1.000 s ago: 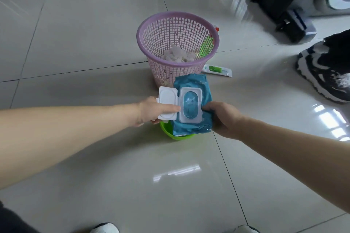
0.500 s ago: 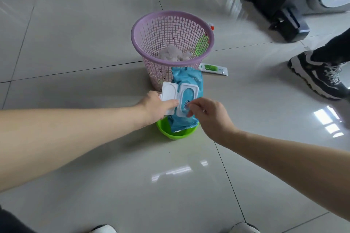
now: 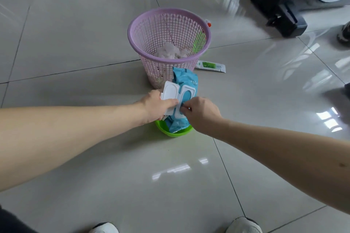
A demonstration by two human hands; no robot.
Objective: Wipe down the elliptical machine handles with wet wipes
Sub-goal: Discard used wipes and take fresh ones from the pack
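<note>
Wipes pack open, gripped by left hand, right hand pinching at its slot; handle wiping likely still ahead.

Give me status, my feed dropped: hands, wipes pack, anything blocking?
Left hand holds wet wipes pack by its open lid. Right hand pinching at pack's opening. No wipe clearly out. Pink basket close behind, not blocking.

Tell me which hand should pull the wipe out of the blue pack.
The right hand: its fingertips pinch at the wipes pack opening; the left hand grips the open lid, steadying it.
</note>
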